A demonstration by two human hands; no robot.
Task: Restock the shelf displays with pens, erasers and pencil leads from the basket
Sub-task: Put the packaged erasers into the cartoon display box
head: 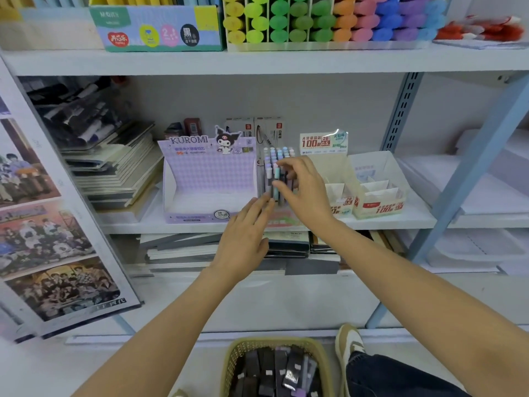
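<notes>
Pinches slim pastel-capped pens [279, 156] upright on the white metal shelf [400, 219] with curled right hand [306, 193]; touches their base with straight-fingered left hand [246, 239], beside lilac cardboard box [209, 173].

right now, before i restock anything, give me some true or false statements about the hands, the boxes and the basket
1. The purple Kuromi box looks empty. True.
2. The right hand holds nothing. False: its fingers pinch pens standing in the display beside that box.
3. The basket sits on the middle shelf. False: it is down on the floor, holding dark packets.
4. The left hand reaches the foot of the pen display with straight fingers. True.
5. Coloured markers fill a rack on the shelf above. True.
</notes>
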